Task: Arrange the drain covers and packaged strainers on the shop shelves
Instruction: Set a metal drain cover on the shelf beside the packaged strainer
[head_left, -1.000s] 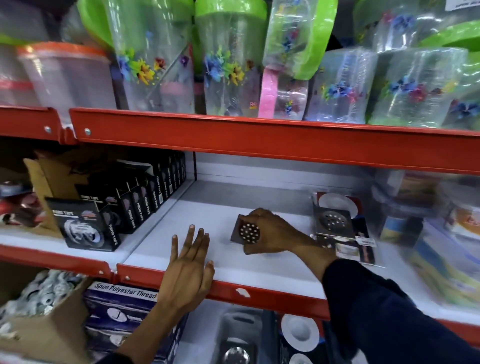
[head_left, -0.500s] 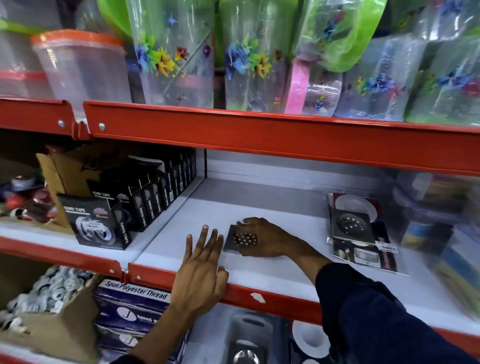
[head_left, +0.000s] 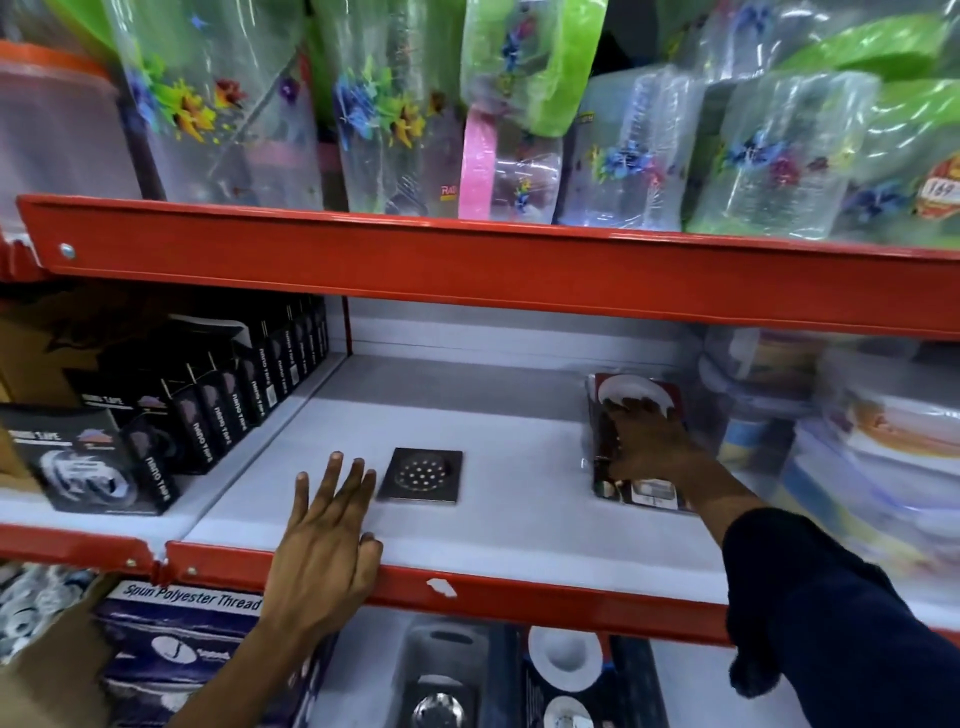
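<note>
While the left hand (head_left: 324, 540) lies flat with fingers spread on the front edge of the white shop shelf with a red lip (head_left: 519, 530), the square dark metal drain cover with a round perforated centre (head_left: 422, 475) sits flat on that shelf just right of its fingertips, not touching them. Well to the right of the cover, the right hand (head_left: 647, 441) rests palm-down, fingers extended, on the red-and-white plastic-wrapped strainer package (head_left: 641, 389); whether it grips the package I cannot tell.
</note>
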